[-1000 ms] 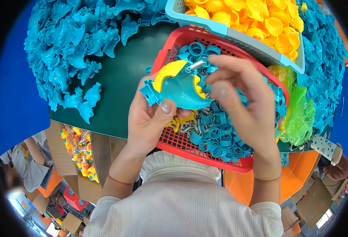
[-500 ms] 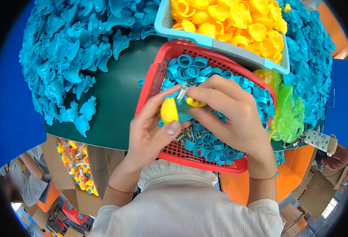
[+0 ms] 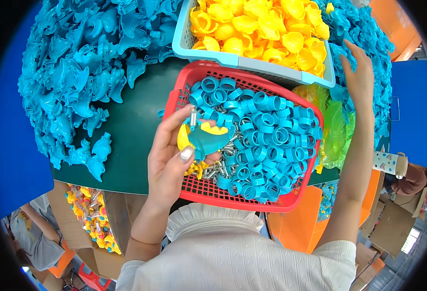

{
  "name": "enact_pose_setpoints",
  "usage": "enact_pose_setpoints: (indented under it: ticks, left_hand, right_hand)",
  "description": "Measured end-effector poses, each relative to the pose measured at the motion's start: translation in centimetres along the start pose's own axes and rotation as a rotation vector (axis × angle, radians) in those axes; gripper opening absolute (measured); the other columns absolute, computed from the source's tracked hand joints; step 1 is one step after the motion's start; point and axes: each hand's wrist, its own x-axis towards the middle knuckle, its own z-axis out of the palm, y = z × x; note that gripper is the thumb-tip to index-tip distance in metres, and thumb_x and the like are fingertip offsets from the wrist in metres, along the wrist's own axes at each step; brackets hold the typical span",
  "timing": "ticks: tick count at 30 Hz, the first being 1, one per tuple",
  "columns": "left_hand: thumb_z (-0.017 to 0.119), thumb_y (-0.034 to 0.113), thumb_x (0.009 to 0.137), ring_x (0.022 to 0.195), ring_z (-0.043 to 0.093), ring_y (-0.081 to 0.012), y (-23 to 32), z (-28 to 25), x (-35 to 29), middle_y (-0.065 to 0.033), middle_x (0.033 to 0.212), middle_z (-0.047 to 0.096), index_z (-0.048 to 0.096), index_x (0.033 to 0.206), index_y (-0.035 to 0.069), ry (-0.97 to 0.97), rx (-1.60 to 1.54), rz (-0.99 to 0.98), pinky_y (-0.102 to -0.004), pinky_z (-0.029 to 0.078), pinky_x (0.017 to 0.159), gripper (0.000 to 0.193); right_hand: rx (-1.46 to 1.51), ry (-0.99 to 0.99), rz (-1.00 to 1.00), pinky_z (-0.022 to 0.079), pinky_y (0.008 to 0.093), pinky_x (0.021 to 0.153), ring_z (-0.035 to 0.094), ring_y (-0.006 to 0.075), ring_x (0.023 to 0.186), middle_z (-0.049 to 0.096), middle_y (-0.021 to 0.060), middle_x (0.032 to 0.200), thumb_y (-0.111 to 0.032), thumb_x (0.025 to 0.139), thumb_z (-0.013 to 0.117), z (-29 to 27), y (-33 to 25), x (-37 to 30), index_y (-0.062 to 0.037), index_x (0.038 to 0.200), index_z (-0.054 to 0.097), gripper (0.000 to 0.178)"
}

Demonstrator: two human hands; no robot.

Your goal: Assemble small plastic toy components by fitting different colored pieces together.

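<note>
Bare green tabletop point(image 3: 128, 121) L of L hand point(image 3: 167, 162); R hand point(image 3: 360, 72), fingers apart, is at blue pile point(image 3: 381, 82), contact can't tell. Btwn hands, nearer wearer than R: red basket point(image 3: 233, 206) w/ blue rings point(image 3: 262, 157). Just L of R hand: pale-blue basket point(image 3: 213, 56), yellow shells point(image 3: 271, 24) in it. L hand grips blue-yellow piece point(image 3: 208, 140) over red basket, hollow up, long axis approx crosswise.

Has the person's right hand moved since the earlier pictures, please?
Yes. The right hand was over the red basket; judged against that basket, it has moved right and farther away, to the blue pile.
</note>
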Motion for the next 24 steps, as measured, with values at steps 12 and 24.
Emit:
enact_pose_setpoints:
  ticks: [12, 24]
  left_hand:
    - [0.05, 0.006, 0.086, 0.107, 0.052, -0.022, -0.1, 0.0, 0.3, -0.0152, 0.119, 0.047, 0.033, 0.128, -0.002, -0.032, -0.032, 0.006, -0.036, 0.048, 0.087, 0.046]
    - [0.064, 0.004, 0.08, 0.102, 0.057, -0.0246, -0.2, -0.5, -0.5, -0.0148, 0.118, 0.046, 0.031, 0.117, 0.002, -0.016, -0.192, 0.012, -0.0354, 0.05, 0.084, 0.05]
  right_hand:
    - [0.101, 0.207, 0.081, 0.044, 0.0221, 0.07, 0.055, 0.01, 0.078, 0.06, 0.0038, 0.089, -0.017, 0.082, 0.063, -2.0, 0.8, 1.0, -0.0064, 0.105, 0.062, 0.025]
    - [0.942, -0.362, -0.104, 0.049, 0.028, 0.077, 0.057, 0.0165, 0.093, 0.054, 0.0165, 0.112, 0.01, 0.077, 0.057, -5.0, -16.9, -7.5, -0.0002, 0.098, 0.046, 0.026]
